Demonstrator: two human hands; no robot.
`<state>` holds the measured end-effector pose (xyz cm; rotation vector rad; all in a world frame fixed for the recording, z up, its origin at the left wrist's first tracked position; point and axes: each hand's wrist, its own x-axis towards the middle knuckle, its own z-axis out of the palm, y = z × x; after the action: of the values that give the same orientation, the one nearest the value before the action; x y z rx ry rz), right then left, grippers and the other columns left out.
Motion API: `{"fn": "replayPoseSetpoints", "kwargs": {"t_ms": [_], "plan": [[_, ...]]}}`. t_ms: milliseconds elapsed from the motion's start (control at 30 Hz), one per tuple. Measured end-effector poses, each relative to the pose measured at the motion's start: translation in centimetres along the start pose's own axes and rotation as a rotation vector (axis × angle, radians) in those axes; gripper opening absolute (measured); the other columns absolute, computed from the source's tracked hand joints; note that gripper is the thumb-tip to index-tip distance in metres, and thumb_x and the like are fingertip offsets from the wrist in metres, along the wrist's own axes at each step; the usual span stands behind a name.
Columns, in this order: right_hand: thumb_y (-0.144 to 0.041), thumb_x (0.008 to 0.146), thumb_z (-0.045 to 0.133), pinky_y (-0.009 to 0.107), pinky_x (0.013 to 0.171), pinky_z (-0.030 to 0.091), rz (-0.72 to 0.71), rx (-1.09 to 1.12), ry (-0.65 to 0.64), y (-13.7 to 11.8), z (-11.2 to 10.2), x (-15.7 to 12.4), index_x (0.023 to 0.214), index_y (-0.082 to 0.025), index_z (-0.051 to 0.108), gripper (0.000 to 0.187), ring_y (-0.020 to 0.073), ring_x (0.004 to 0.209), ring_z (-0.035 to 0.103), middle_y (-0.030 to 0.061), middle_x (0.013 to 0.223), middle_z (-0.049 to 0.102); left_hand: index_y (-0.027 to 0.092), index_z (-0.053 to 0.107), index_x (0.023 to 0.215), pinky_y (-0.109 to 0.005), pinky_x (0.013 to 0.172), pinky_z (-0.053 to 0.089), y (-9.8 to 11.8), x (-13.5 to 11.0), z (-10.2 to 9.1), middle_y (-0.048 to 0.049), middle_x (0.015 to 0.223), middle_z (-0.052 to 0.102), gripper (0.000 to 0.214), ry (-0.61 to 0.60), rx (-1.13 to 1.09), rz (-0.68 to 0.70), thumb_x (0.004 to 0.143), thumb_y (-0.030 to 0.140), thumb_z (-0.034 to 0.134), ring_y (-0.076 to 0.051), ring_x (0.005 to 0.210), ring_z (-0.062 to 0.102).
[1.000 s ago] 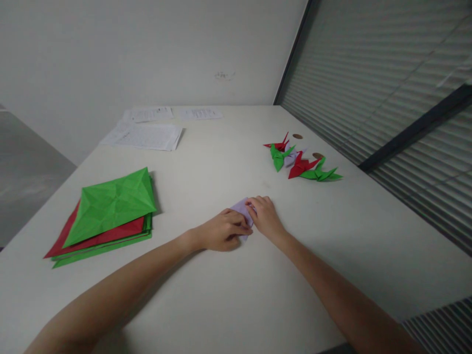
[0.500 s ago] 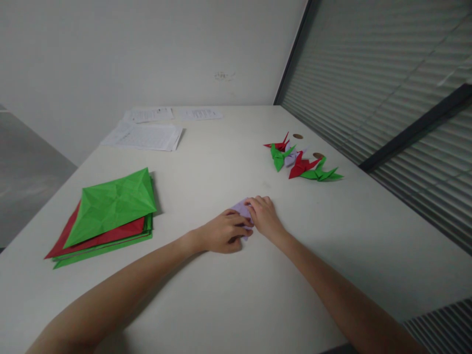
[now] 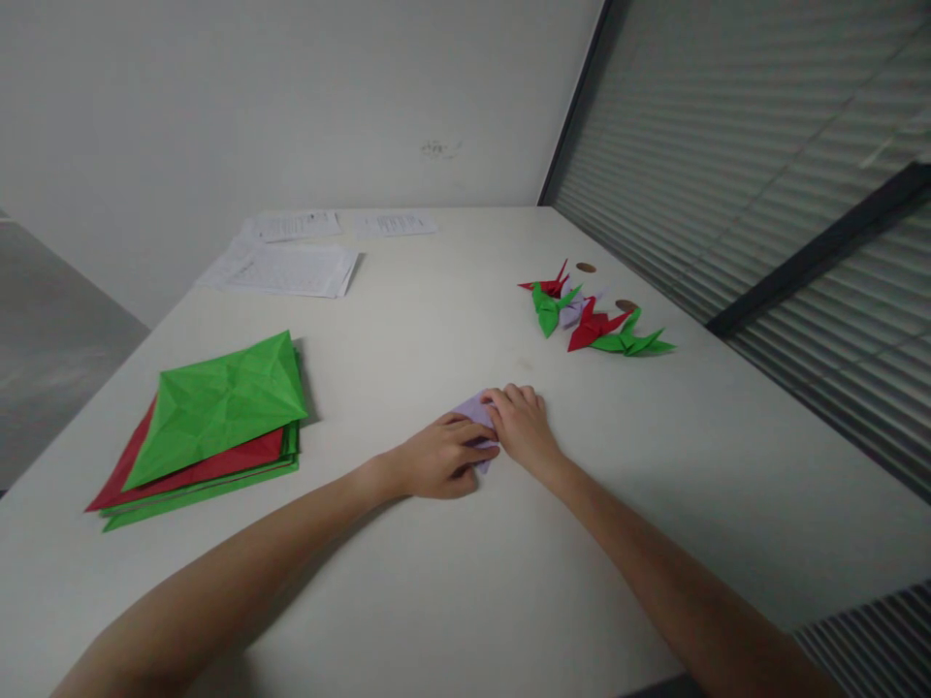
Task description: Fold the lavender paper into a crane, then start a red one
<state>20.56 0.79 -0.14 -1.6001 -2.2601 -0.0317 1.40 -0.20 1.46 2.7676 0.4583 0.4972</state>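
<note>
Purple paper [image 3: 474,408] is held by the curled left hand [image 3: 442,456] and curled right hand [image 3: 522,423]; uneven pressure could crease it crookedly.

Hands [image 3: 445,454] close together, arms [image 3: 291,548] angled inward

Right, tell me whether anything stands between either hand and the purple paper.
Nothing visible does: the left hand rests on the purple paper, and the right hand touches its right side. The paper stack lies off left, the paper birds farther away, right.
</note>
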Motion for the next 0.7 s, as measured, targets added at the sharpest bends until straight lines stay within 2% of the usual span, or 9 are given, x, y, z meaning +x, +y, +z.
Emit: {"fn": "replayPoseSetpoints", "kwargs": {"t_ms": [200,333,433,600,700], "plan": [[-0.032,0.09,0.057,0.037,0.084,0.038,0.064,0.256,0.074,2.7,-0.8,0.4,0.099,-0.022,0.062,0.015,0.0228,0.089,0.055,0.0057,0.092,0.062,0.016,0.058,0.125,-0.037,0.109,0.034,0.1,-0.1,-0.1,-0.0117,0.131,0.058,0.047,-0.002,-0.006,-0.009,0.078,0.016,0.053,-0.023,0.12,0.055],[-0.047,0.076,0.072,0.041,0.087,0.038,-0.01,0.186,-0.062,4.2,-1.8,0.2,0.111,-0.028,0.062,0.04,0.0271,0.101,0.052,0.006,0.103,0.061,0.016,0.056,0.127,-0.039,0.11,0.034,0.0,-0.2,-0.1,-0.012,0.133,0.057,0.048,0.01,-0.008,0.003,0.079,0.017,0.052,-0.023,0.123,0.054],[-0.049,0.071,0.076,0.043,0.089,0.038,0.002,0.138,-0.11,4.4,-1.7,0.1,0.114,-0.031,0.061,0.049,0.0292,0.105,0.051,0.0069,0.108,0.058,0.017,0.056,0.127,-0.039,0.109,0.035,-0.1,-0.2,0.0,-0.0116,0.132,0.058,0.048,0.024,-0.019,0.006,0.079,0.017,0.052,-0.023,0.123,0.054],[-0.048,0.074,0.073,0.049,0.09,0.038,0.174,0.096,-0.033,5.0,-0.7,0.2,0.108,-0.031,0.065,0.039,0.0317,0.105,0.05,0.0079,0.107,0.057,0.018,0.059,0.125,-0.039,0.108,0.035,-0.1,-0.2,0.0,-0.0115,0.129,0.059,0.046,0.011,-0.018,0.0,0.079,0.016,0.052,-0.023,0.118,0.057],[-0.044,0.077,0.072,0.051,0.09,0.038,0.211,0.11,-0.01,5.3,-0.2,0.3,0.107,-0.032,0.066,0.033,0.0326,0.105,0.05,0.0085,0.108,0.057,0.017,0.058,0.126,-0.039,0.108,0.035,-0.1,-0.2,0.0,-0.0122,0.127,0.06,0.047,-0.004,-0.018,-0.006,0.079,0.016,0.05,-0.024,0.118,0.056]]}}
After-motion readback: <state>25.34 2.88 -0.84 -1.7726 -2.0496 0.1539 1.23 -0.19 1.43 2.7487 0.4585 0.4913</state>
